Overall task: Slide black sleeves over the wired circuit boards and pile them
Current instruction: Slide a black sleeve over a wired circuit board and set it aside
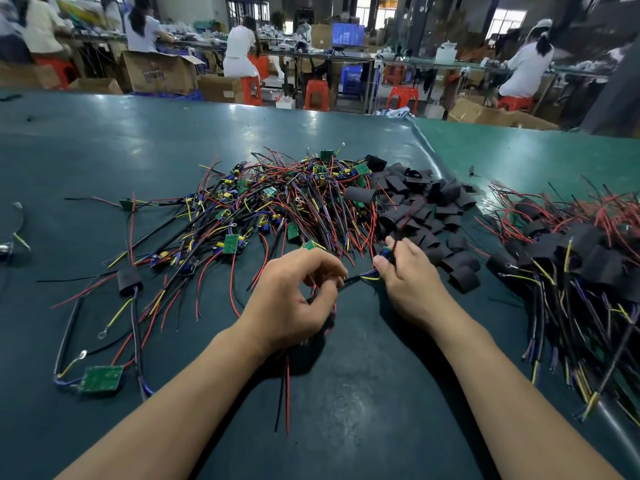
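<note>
Wired circuit board (385, 252) held between both hands, just in front of the near edge of the big wire tangle: small blue part visible at the right fingertips, mostly hidden by the fingers, with thin black, yellow and purple leads running left to the other hand. Right hand (410, 277) pinches the board end between thumb and fingers. Left hand (294, 301) is curled, fingertips pinching the wire bundle (356, 279); a red and a black lead (284, 393) trail out under the left palm toward the viewer, lying on the table.

Wire tangle (277, 206): heap of unsleeved boards, small green rectangles with yellow and blue components, red/black/purple/yellow leads, some ending in ring terminals. Touching the tangle's right side, a heap of loose black sleeves (426, 216), short flattened tubes, matte. Well right of the tangle, the finished pile (571, 258): boards covered in black sleeves, leads fanning toward the viewer.

Left of and nearer than the tangle, one sleeved board (129, 281) lies alone with long leads; nearer still, a bare green board (101, 378), flat, leads looped around it. All on a dark green table mat (104, 140). Beyond the tangle, past the far table edge: red stools (316, 94), cardboard boxes (161, 73), seated people at benches.
</note>
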`<state>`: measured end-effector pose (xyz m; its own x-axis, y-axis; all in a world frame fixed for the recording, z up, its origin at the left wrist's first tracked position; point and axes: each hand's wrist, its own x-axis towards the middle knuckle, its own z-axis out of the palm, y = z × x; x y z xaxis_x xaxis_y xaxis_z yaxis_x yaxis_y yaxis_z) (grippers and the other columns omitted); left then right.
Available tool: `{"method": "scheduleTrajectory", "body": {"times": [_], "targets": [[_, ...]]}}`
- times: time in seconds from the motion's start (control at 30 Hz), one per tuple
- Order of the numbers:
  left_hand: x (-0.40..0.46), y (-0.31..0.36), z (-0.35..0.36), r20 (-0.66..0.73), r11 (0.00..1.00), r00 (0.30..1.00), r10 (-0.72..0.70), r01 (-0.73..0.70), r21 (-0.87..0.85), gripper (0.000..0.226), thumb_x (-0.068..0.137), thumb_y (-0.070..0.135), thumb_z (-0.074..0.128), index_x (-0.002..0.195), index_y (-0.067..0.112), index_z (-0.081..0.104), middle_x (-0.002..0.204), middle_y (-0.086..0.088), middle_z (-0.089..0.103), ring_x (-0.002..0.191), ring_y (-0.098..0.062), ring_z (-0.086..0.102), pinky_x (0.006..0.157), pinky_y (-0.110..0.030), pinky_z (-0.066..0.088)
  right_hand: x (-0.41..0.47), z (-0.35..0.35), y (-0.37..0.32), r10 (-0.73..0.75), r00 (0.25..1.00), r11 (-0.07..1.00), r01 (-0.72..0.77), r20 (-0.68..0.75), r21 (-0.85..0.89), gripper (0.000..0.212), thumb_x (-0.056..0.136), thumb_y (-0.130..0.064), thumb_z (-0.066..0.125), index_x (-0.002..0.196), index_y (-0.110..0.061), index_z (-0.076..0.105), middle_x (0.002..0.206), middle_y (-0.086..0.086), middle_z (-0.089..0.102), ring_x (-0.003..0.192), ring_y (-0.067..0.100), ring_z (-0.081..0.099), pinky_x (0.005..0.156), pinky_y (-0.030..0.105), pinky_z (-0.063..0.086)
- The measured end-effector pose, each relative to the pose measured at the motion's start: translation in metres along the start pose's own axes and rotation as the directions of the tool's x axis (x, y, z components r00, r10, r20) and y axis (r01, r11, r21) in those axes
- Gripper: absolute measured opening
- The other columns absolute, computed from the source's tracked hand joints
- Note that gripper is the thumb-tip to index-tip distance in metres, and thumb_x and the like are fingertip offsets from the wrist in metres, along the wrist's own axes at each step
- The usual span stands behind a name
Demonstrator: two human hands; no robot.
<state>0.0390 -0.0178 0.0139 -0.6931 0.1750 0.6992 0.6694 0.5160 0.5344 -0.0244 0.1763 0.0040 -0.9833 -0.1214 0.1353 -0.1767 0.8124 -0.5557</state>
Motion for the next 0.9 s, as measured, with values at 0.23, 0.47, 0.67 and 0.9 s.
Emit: {"method": "scheduleTrajectory", "body": {"times": [0.23,0.47,0.67,0.9], "targets": [[0.0,0.0,0.0,-0.039,1.0,0.999,-0.015,0.015,0.014,0.013,0.078,0.0,0.062,0.085,0.008,0.069,0.073,0.003,0.068,0.068,-0.02,0.061,0.063,-0.039,0.05,-0.007,-0.011,-0.007,0.02,0.996,0.98,-0.002,-0.091,0.2,0.028,0.103,-0.033,0.043,0.097,-0.007,0.048,0.088,0.01,0.059,0.078,0.023,0.052,0.067,0.034,0.032],[0.0,-0.003,0.001,-0.047,0.997,0.997,-0.059,0.061,0.051,0.014,0.079,0.004,0.061,0.088,0.011,0.069,0.077,0.003,0.068,0.072,-0.019,0.062,0.066,-0.036,0.05,-0.007,-0.009,-0.007,0.035,0.998,0.967,-0.021,-0.054,0.253,0.024,0.102,-0.033,0.047,0.097,-0.01,0.053,0.09,0.007,0.062,0.085,0.022,0.055,0.067,0.025,0.037],[0.001,-0.009,0.002,0.004,0.964,0.974,-0.226,0.223,0.142,0.02,0.087,0.01,0.069,0.107,0.015,0.069,0.099,0.008,0.067,0.094,-0.014,0.059,0.086,-0.021,0.043,-0.019,-0.013,-0.027,0.103,0.987,0.493,-0.157,0.122,0.856,0.014,0.103,-0.023,0.048,0.098,-0.013,0.056,0.086,0.009,0.072,0.072,0.019,0.07,0.055,0.029,0.054],[0.002,-0.008,-0.001,0.104,0.956,0.96,-0.262,0.243,0.165,0.016,0.091,0.024,0.069,0.105,0.021,0.075,0.089,0.017,0.065,0.098,-0.014,0.056,0.088,-0.026,0.044,-0.025,-0.025,-0.036,0.07,0.968,0.171,-0.251,0.242,0.953,0.021,0.106,-0.021,0.04,0.1,-0.009,0.055,0.097,0.018,0.07,0.069,0.03,0.066,0.065,0.035,0.061]]}}
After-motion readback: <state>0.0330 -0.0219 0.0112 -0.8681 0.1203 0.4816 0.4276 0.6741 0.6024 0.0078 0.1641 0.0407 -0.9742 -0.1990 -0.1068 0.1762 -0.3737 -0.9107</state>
